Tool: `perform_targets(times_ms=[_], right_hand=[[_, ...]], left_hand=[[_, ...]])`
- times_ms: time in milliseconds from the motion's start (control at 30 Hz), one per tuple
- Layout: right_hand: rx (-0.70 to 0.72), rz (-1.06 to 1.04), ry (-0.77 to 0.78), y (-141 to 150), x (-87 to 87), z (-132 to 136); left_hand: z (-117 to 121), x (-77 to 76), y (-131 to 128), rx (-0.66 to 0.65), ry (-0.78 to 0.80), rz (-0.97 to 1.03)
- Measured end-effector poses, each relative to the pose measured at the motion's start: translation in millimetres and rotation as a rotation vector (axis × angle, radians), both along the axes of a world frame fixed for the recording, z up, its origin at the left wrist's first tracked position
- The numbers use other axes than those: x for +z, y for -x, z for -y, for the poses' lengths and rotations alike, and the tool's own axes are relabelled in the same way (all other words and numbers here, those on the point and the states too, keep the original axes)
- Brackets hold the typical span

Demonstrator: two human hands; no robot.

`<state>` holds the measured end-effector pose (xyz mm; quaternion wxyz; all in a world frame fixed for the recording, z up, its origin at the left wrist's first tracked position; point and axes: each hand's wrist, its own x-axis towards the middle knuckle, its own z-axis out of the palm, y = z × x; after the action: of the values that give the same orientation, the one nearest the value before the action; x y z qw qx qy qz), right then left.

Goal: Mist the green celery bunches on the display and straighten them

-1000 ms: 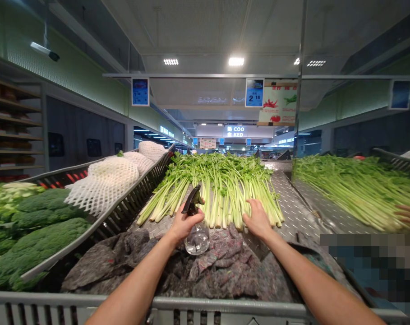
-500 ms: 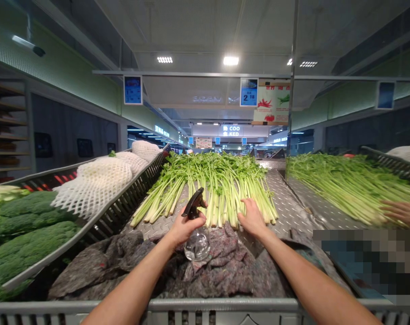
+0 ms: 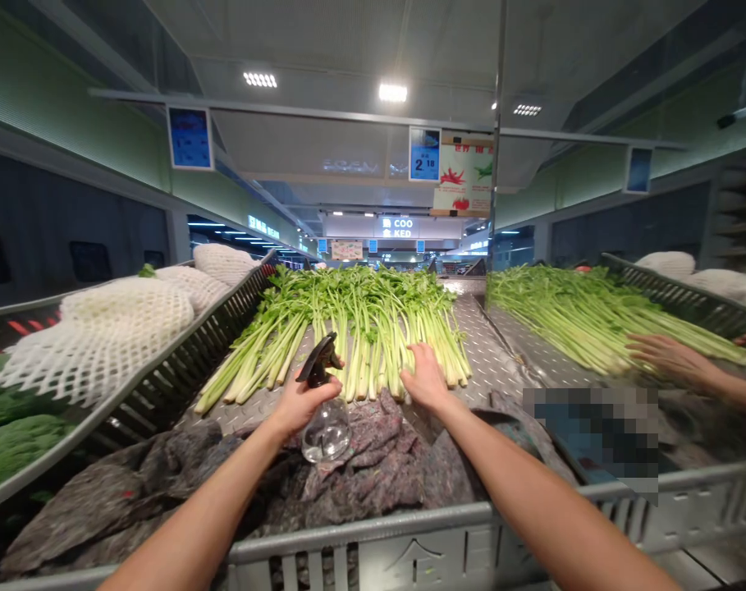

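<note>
My left hand is closed around the neck of a clear spray bottle with a black trigger head. The bottle is upright, just above a crumpled grey-brown cloth. Beyond it a wide spread of celery lies on a metal diamond-plate surface, leaves at the back and cut stalk ends facing me. My right hand lies at the stalk ends on the right, thumb apart and fingers stretched out over the stalks. The mirror on the right shows this hand's fingers extended too.
The crumpled cloth lies along the front behind a grey slatted rail. A black slatted divider separates the celery from broccoli and net-wrapped white produce on the left. A mirror stands along the right side. Price signs hang overhead.
The view has swung to the right, so everything appears farther left and more of the mirror shows. The left hand keeps its hold on the spray bottle; the right hand stays at the stalk ends.
</note>
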<state>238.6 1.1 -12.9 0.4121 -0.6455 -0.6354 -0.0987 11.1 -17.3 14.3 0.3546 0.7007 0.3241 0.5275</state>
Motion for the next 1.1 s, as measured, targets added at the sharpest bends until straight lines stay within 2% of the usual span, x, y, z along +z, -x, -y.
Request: perform_targets(times_ms=[133,300,433,500,600,700,767,833,967,1100], right_hand=[[0.007,-0.023,0.013,0.4,1.8,1.2],[0.040,-0.060,0.005,1.6,4.0,2.3],[0.122,-0.120,-0.072,5.8,10.6,4.2],[0.233,-0.187,-0.140,10.7,15.5,6.6],[0.510,-0.366,-0.187,21.1,21.2,11.5],[0.770,-0.557,-0.104,30.3,22.7,15.7],[0.863,-0.652,-0.012,34.1,22.9,17.1],[0.885,-0.712,0.051,36.4,24.4,17.9],[0.804,-0.725,0.078,39.8,31.1,20.5],[0.815,-0.729,0.066,40.0,32.0,21.3]], left_hand=[[0.9,2.2,-1.0,0.031,-0.075,-0.010],[1.2,3.4,-5.3,0.045,-0.043,-0.004],[-8.4,17.7,-15.3,0.101,-0.035,0.028],[-16.2,26.7,-25.1,0.108,-0.060,0.012],[-26.4,32.4,-44.6,0.173,-0.146,-0.032],[-31.2,25.6,-64.2,0.262,-0.245,-0.135],[-31.3,17.7,-74.7,0.263,-0.279,-0.168],[-30.1,10.8,-82.3,0.248,-0.306,-0.192],[-27.9,4.4,-90.4,0.200,-0.297,-0.179],[-27.0,3.1,-91.7,0.043,-0.220,-0.084]])
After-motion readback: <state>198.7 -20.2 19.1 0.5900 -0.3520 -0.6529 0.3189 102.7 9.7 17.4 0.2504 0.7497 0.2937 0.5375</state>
